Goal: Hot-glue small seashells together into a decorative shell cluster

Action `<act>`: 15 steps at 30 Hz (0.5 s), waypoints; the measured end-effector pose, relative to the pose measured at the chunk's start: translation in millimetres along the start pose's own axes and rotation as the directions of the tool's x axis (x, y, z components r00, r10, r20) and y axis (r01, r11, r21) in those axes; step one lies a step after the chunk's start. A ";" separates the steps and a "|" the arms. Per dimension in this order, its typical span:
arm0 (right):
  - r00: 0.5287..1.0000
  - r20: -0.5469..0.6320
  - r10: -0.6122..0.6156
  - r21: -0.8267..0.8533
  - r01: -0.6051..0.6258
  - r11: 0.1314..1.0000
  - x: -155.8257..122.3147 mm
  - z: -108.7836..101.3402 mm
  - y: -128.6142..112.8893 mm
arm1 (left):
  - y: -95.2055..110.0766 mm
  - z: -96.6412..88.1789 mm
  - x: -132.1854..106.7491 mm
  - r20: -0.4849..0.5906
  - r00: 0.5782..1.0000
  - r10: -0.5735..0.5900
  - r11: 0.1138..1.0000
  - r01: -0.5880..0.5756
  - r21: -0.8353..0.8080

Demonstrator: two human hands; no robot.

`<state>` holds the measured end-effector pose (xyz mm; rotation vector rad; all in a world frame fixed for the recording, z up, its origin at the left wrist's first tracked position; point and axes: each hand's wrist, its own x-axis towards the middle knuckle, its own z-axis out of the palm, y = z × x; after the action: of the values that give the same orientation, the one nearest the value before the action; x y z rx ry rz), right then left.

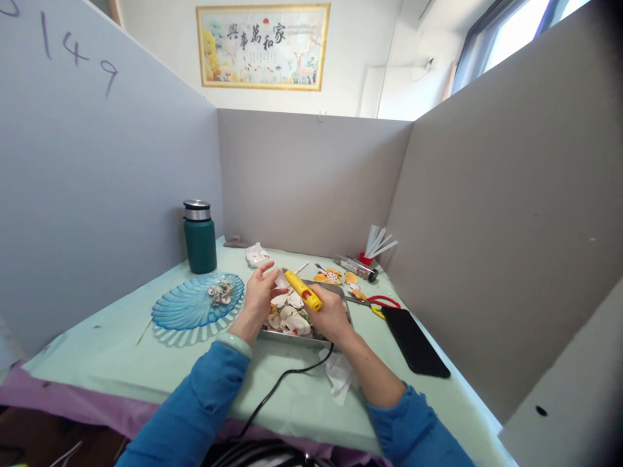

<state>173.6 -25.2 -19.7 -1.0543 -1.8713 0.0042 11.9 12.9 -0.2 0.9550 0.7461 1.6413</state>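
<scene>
My right hand (331, 318) is closed round a yellow glue gun (302, 290) whose tip points up and left toward my left hand. Its black cord (277, 389) trails off the table's front edge. My left hand (259, 292) pinches a small pale shell (281, 280) just at the gun's tip. Both hands hover over a metal tray (346, 310) filled with several shells.
A blue shell-shaped glass plate (189, 305) with a few shells lies at left, a green flask (199, 237) behind it. Red-handled scissors (382, 303), a black phone (413, 340), a red cup of white sticks (374, 246) and crumpled tissue (338, 376) sit at right. Partition walls enclose the table.
</scene>
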 end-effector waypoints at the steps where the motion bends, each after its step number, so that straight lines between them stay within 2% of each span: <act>1: 1.000 0.000 -0.003 -0.001 0.003 1.000 -0.1 -0.1 -0.2 | -0.2 -0.3 0.4 -0.004 1.000 0.003 1.000 -0.003 0.002; 10: 1.000 0.010 -0.010 0.001 0.010 1.000 0.3 -2.5 -2.1 | 1.2 0.9 -1.1 -0.043 0.996 0.084 0.995 -0.081 0.061; 15: 1.000 -0.018 0.002 0.049 -0.001 0.999 0.5 -1.8 -1.8 | 0.5 1.0 -1.8 -0.020 0.994 0.107 0.992 -0.105 0.075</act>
<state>173.6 -26.7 -17.7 -1.0191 -1.8447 0.0411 12.8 11.0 0.4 1.0448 0.7886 1.7296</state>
